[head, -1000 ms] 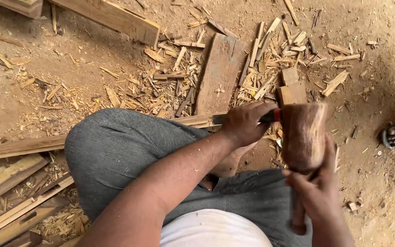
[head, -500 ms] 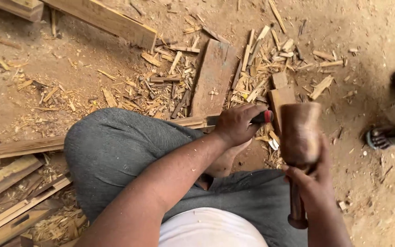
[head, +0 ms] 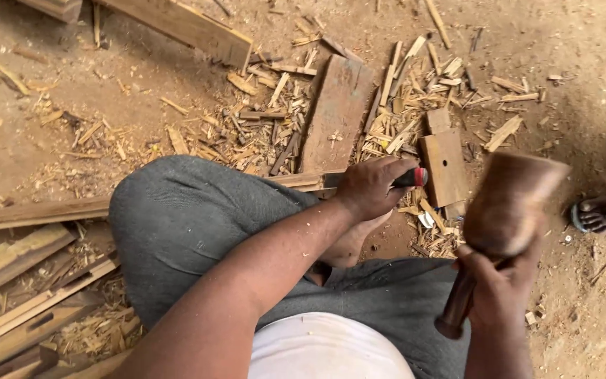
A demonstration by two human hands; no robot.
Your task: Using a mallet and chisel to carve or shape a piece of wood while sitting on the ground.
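Both grips full: chisel [head: 412,177], mallet [head: 505,210].

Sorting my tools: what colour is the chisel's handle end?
Red with a black tip, on the chisel; head view.

No packages, labels, signs or screens show anywhere in the view.

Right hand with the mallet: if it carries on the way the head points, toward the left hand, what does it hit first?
Probably the red butt of the chisel sticking out of the left hand. The wooden mallet in the right hand is motion-blurred, raised to that side; depth is unclear.
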